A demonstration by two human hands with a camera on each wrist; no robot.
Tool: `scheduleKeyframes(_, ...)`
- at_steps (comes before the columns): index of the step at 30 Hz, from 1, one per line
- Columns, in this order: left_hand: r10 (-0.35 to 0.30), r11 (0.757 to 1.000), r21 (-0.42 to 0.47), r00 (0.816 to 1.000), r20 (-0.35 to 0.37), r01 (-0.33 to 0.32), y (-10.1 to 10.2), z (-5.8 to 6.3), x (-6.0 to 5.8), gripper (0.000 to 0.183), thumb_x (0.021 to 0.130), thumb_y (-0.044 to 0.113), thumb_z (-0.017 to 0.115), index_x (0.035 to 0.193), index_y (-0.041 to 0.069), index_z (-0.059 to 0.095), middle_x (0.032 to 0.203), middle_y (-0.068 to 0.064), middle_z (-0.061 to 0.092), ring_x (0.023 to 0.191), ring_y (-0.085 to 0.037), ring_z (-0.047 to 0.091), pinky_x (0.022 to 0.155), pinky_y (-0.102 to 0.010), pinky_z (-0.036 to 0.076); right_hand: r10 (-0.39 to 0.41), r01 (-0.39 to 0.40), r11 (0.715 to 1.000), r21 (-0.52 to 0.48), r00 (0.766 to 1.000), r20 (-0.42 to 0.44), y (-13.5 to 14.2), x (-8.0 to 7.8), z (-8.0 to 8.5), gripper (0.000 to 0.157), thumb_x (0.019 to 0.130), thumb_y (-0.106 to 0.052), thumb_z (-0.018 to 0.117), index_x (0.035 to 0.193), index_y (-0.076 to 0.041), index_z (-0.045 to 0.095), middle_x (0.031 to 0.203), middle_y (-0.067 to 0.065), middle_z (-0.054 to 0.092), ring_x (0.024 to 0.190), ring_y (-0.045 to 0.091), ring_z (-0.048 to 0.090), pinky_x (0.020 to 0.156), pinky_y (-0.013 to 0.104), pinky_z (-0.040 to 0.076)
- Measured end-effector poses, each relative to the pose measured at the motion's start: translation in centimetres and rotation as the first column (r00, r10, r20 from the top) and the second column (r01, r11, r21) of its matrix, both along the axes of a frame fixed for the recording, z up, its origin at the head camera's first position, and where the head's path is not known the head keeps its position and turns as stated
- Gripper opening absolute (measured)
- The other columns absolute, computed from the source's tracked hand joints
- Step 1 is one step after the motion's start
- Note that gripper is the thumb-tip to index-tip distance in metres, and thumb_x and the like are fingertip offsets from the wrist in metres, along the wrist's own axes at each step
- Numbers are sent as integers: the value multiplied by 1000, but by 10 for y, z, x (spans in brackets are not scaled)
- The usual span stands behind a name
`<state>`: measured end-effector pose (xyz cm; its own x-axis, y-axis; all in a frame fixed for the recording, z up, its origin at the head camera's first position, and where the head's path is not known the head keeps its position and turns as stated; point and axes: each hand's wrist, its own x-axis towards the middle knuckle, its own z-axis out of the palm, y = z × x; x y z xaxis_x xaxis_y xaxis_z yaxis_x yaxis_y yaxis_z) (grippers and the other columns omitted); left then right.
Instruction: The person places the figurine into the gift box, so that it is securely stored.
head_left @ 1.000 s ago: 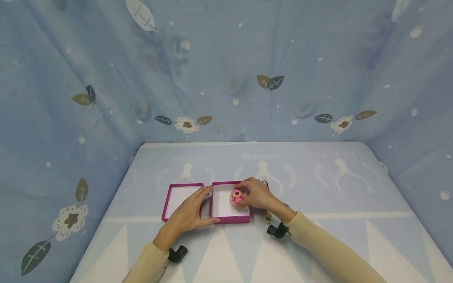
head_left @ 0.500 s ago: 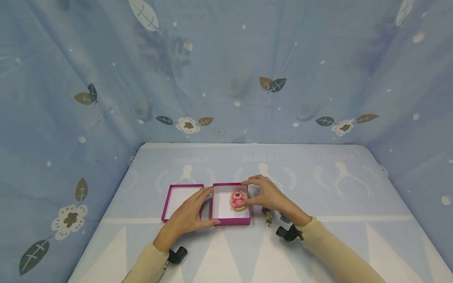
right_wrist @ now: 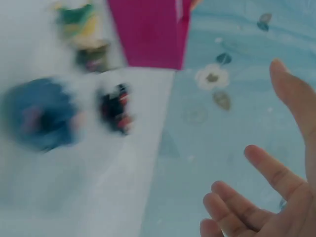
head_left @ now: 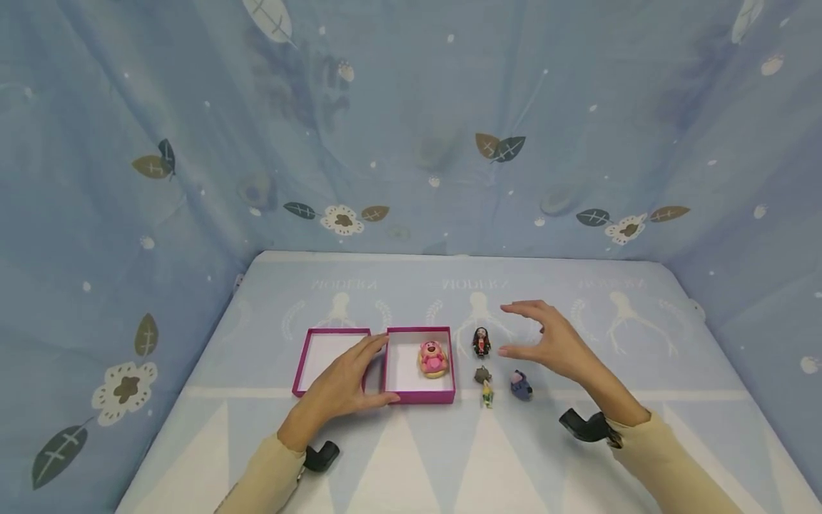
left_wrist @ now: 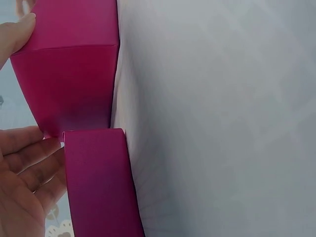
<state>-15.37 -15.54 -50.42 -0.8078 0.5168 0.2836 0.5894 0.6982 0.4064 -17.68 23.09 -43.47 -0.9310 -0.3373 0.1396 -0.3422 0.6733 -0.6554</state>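
Note:
My left hand (head_left: pixel 340 380) holds the left side of a magenta box (head_left: pixel 419 397) with a white inside. In the left wrist view, its thumb touches one face of the box (left_wrist: pixel 74 86) and its fingertips meet the side. Inside the box, towards the right, lies a pink bear figurine (head_left: pixel 433 358) on a yellowish base. My right hand (head_left: pixel 557 343) is in the air right of the box, thumb and fingers spread, holding nothing. Nearest to it is a dark-haired figurine (head_left: pixel 481 343) in black and red. A blue donkey figurine (head_left: pixel 521 385) and a green-and-yellow figurine (head_left: pixel 487 392) lie nearer the front.
A shallow magenta lid (head_left: pixel 308 360) with a white inside lies left of the box, partly behind my left hand. The patterned cloth on the table (head_left: pixel 578 464) runs up to blue fabric walls (head_left: pixel 411 143) at the back and sides.
My right hand has let go of the pink bear, leaving it in the box, and has moved right. The small figurines behind it now show. My left hand stays at the box.

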Motion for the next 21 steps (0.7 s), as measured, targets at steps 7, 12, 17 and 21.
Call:
scheduleKeyframes(7,0,1000,3,1000,5,0,-1,3,-1,99,73,67,74,147,8,43,147,-5,49,135,-27,49,107,-46,45,-27,27,1000,-9,999,44,32,20,-41,78,71,-42,86,138,-15,56,137,12,53,118,37,53,89,63,47)
scheduleKeyframes(12,3,1000,9,1000,28,-3,-2,3,-2,100,72,67,74,148,9,43,148,-6,48,137,-30,46,107,-48,45,29,-29,1000,-9,1000,-2,36,28,-71,82,68,-40,88,136,-9,57,131,15,56,113,36,54,88,60,48)
scheduleKeyframes(17,-5,1000,9,1000,30,4,-1,1,-2,101,73,67,73,148,9,42,148,-6,47,137,-30,46,107,-48,44,78,-75,996,36,993,-83,37,28,-89,85,64,-41,90,135,-10,58,126,13,58,111,31,54,88,54,43)
scheduleKeyframes(21,0,1000,18,1000,21,0,0,0,-1,101,72,67,74,148,9,42,148,-5,48,137,-29,46,108,-47,44,99,-97,995,22,990,-97,39,27,-93,83,63,-38,91,134,-9,59,126,12,57,112,31,52,88,52,40)
